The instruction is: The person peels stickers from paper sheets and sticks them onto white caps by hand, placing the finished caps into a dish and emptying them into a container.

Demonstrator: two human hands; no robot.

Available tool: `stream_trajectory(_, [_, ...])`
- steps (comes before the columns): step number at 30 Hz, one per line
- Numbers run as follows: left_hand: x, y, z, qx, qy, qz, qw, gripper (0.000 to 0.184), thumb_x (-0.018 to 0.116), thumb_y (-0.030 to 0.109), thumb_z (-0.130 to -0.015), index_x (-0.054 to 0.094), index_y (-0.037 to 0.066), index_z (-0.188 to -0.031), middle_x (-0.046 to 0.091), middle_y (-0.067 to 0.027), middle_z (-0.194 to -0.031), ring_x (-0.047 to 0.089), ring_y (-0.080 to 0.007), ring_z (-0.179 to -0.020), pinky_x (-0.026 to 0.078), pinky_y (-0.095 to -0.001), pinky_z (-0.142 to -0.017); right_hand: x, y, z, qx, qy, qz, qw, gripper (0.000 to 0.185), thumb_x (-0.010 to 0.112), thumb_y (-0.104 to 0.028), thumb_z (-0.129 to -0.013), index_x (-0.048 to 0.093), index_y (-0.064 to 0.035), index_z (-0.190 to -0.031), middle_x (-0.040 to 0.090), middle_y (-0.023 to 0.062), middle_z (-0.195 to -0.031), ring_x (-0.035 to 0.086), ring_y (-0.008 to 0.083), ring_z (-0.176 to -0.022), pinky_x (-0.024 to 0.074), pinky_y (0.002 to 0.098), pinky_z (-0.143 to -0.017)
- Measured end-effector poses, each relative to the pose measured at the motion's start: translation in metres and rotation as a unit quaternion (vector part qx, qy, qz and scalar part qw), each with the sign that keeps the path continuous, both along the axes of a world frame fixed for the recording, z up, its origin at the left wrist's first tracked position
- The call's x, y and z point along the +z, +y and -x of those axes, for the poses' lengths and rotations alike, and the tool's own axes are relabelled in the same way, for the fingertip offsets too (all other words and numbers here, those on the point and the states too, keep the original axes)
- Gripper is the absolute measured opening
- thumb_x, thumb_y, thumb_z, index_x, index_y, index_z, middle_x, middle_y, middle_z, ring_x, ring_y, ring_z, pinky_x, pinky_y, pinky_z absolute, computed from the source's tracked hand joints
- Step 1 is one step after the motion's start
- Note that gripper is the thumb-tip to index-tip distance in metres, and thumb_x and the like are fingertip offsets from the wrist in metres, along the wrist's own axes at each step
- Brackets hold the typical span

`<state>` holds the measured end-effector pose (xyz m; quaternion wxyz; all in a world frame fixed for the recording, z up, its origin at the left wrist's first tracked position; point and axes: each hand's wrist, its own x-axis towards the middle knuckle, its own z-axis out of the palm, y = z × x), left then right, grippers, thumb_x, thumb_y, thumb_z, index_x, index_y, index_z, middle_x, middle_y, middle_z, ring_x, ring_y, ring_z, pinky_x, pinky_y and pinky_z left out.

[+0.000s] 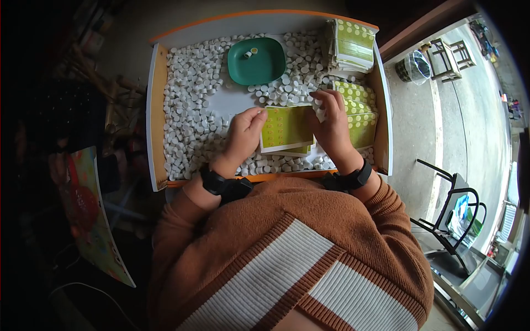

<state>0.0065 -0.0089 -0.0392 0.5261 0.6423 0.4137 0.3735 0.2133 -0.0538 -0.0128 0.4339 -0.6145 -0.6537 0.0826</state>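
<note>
My left hand (245,135) pinches the left edge of a yellow-green sticker sheet (287,124) with small printed marks, thumb and fingers closed on it. Another green sheet (301,150) partly shows beneath it. At the sheet's right edge is my right hand (334,128), its fingers curved and apart from the thumb, with white showing between them. Small white round caps (190,105) lie loose around both hands. Beyond the sheet sits a green plate (256,69) with a white piece and a yellow-topped piece (254,50) on it.
An orange-edged tray (157,110) walls in the caps. Stacked green sheets (354,44) stand in its far right corner, and more dotted sheets (361,127) lie along the right side. On the floor to the right are a black chair (458,209), a lined bin (414,67) and wooden stools (444,58).
</note>
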Motion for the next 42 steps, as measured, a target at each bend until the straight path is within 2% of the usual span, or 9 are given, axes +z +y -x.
stream_trajectory(9, [-0.003, 0.002, -0.011, -0.033, 0.209, -0.098, 0.973, 0.015, 0.056, 0.012, -0.083, 0.06, -0.003, -0.084, 0.062, -0.0197, -0.073, 0.062, -0.0367, -0.072, 0.048, -0.0429, -0.064, -0.038, 0.004, 0.028, 0.151, 0.05, 0.095, 0.983, 0.033, 0.067, -0.002, -0.073, 0.051, -0.003, -0.102, 0.052, 0.0122, -0.093, 0.058, 0.0276, -0.073, 0.0484, 0.0348, -0.063])
stream_trajectory(13, [0.01, 0.025, 0.03, 0.043, 0.276, -0.131, 0.951, 0.017, 0.065, 0.015, -0.08, 0.063, 0.002, -0.091, 0.063, -0.0174, -0.081, 0.062, -0.0345, -0.078, 0.049, -0.0373, -0.069, -0.037, 0.006, 0.031, 0.121, -0.005, 0.117, 0.986, 0.034, 0.069, -0.008, -0.073, 0.053, -0.0049, -0.103, 0.053, 0.0135, -0.095, 0.059, 0.0309, -0.076, 0.0497, 0.0372, -0.065])
stream_trajectory(15, [0.01, 0.035, 0.052, 0.052, 0.426, -0.232, 0.873, 0.019, 0.07, 0.016, -0.075, 0.063, 0.003, -0.087, 0.061, -0.0161, -0.086, 0.061, -0.0331, -0.082, 0.049, -0.0403, -0.071, -0.034, 0.007, 0.034, 0.12, -0.024, 0.123, 0.985, 0.032, 0.07, -0.011, -0.074, 0.056, -0.0066, -0.102, 0.055, 0.0128, -0.096, 0.06, 0.0318, -0.078, 0.0504, 0.0375, -0.066])
stream_trajectory(19, [0.014, 0.039, 0.061, -0.006, 0.515, -0.173, 0.839, 0.02, 0.072, 0.016, -0.071, 0.062, 0.004, -0.084, 0.059, -0.0148, -0.09, 0.06, -0.0319, -0.086, 0.049, -0.0423, -0.072, -0.033, 0.01, 0.037, 0.116, -0.038, 0.134, 0.983, 0.027, 0.07, -0.014, -0.074, 0.059, -0.0084, -0.099, 0.056, 0.011, -0.095, 0.06, 0.0322, -0.08, 0.051, 0.0377, -0.067])
stream_trajectory(24, [0.005, 0.041, 0.057, -0.002, 0.517, -0.209, 0.83, 0.022, 0.071, 0.013, -0.071, 0.06, 0.002, -0.087, 0.061, -0.0139, -0.086, 0.06, -0.0332, -0.081, 0.05, -0.0405, -0.07, -0.034, 0.012, 0.038, 0.116, -0.03, 0.15, 0.981, 0.022, 0.07, -0.014, -0.074, 0.062, -0.0086, -0.093, 0.058, 0.0095, -0.091, 0.06, 0.0324, -0.081, 0.051, 0.0376, -0.067])
stream_trajectory(33, [0.019, 0.006, 0.016, -0.007, 0.123, -0.048, 0.991, 0.02, 0.068, 0.005, -0.074, 0.057, 0.002, -0.091, 0.064, -0.0116, -0.078, 0.065, -0.0216, -0.069, 0.052, -0.032, -0.063, -0.038, 0.011, 0.028, 0.119, 0.085, 0.216, 0.965, 0.015, 0.065, -0.012, -0.082, 0.06, -0.0044, -0.093, 0.058, 0.0059, -0.083, 0.06, 0.0187, -0.074, 0.0486, 0.0307, -0.065])
stream_trajectory(36, [0.019, 0.001, 0.006, -0.02, 0.087, -0.085, 0.992, 0.02, 0.067, 0.002, -0.075, 0.058, 0.002, -0.093, 0.064, -0.0107, -0.078, 0.065, -0.0195, -0.068, 0.052, -0.0295, -0.062, -0.029, 0.013, 0.016, 0.197, 0.425, 0.252, 0.847, 0.011, 0.059, -0.011, -0.088, 0.058, -0.0025, -0.096, 0.055, 0.0003, -0.081, 0.052, 0.01, -0.067, 0.0433, 0.024, -0.06])
stream_trajectory(40, [0.025, 0.0, -0.001, -0.018, 0.095, -0.151, 0.984, 0.022, 0.067, 0.002, -0.075, 0.059, 0.002, -0.096, 0.065, -0.0111, -0.08, 0.066, -0.0205, -0.069, 0.052, -0.0307, -0.062, 0.0, 0.011, 0.006, 0.219, 0.583, 0.365, 0.692, 0.012, 0.054, -0.009, -0.09, 0.057, -0.0018, -0.1, 0.053, -0.0025, -0.081, 0.044, 0.0064, -0.061, 0.0352, 0.0188, -0.055])
stream_trajectory(42, [0.027, 0.0, -0.001, -0.019, 0.092, -0.155, 0.983, 0.023, 0.067, 0.002, -0.075, 0.059, 0.002, -0.097, 0.065, -0.0112, -0.08, 0.066, -0.0211, -0.069, 0.052, -0.0309, -0.062, 0.001, 0.01, 0.008, 0.228, 0.595, 0.369, 0.677, 0.013, 0.054, -0.01, -0.09, 0.058, -0.0017, -0.1, 0.053, -0.0024, -0.08, 0.042, 0.0058, -0.06, 0.033, 0.0183, -0.054])
